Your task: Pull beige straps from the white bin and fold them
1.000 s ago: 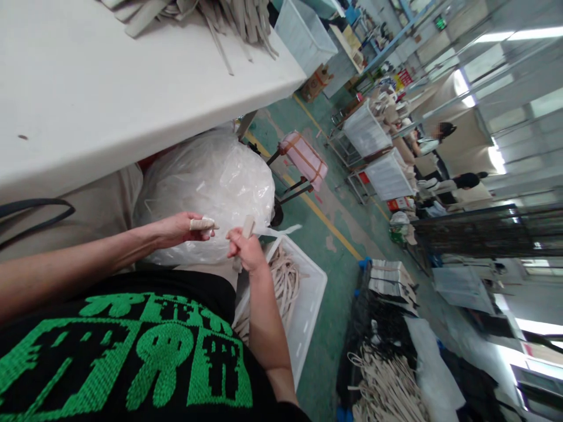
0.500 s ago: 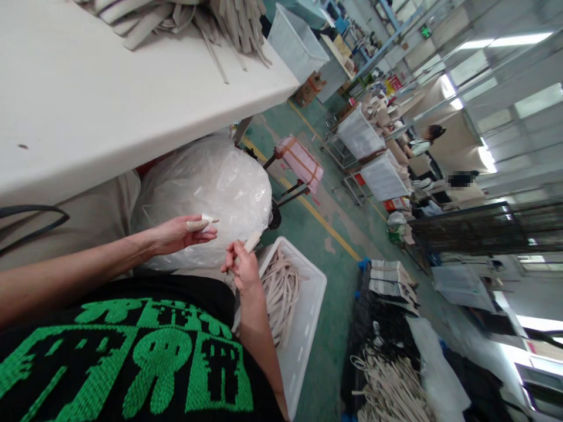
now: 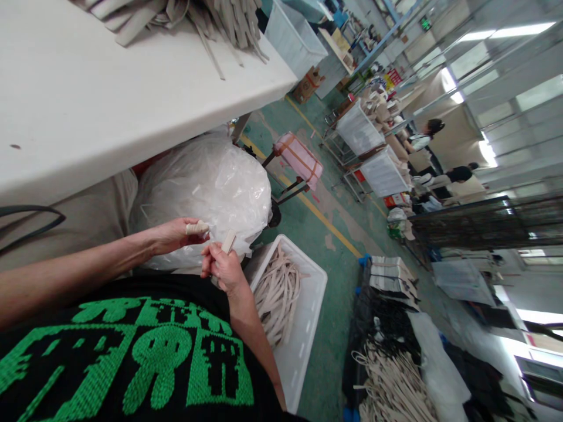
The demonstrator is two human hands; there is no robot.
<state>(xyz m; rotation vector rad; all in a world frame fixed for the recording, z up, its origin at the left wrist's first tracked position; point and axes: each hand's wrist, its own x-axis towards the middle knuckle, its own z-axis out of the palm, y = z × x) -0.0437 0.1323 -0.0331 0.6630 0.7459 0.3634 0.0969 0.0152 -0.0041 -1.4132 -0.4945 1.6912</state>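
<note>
My right hand (image 3: 223, 266) is closed around a beige fabric strap (image 3: 229, 241), whose flat end sticks up past the fingers. Close by on the left is my left hand (image 3: 178, 235), with pale tape wrapped round one digit. Its fingers are drawn together, and whatever they pinch is hidden against the pale background. The two hands are almost touching, in front of a large clear plastic bag (image 3: 211, 176). Below my right forearm stands a white plastic bin (image 3: 303, 357) with many beige straps (image 3: 279, 293) piled inside.
A white table (image 3: 88, 105) spans the upper left, with bundled grey-beige strips (image 3: 229, 23) on it. Beyond the bag stands a stool with a pink cover (image 3: 299, 159). More straps (image 3: 391, 381) lie at lower right. Two people work by white bins (image 3: 385, 170) farther off.
My right hand has moved left with the strap, closer to my left hand. My left hand has shifted slightly left, and the small white piece at its fingertips no longer shows clearly.
</note>
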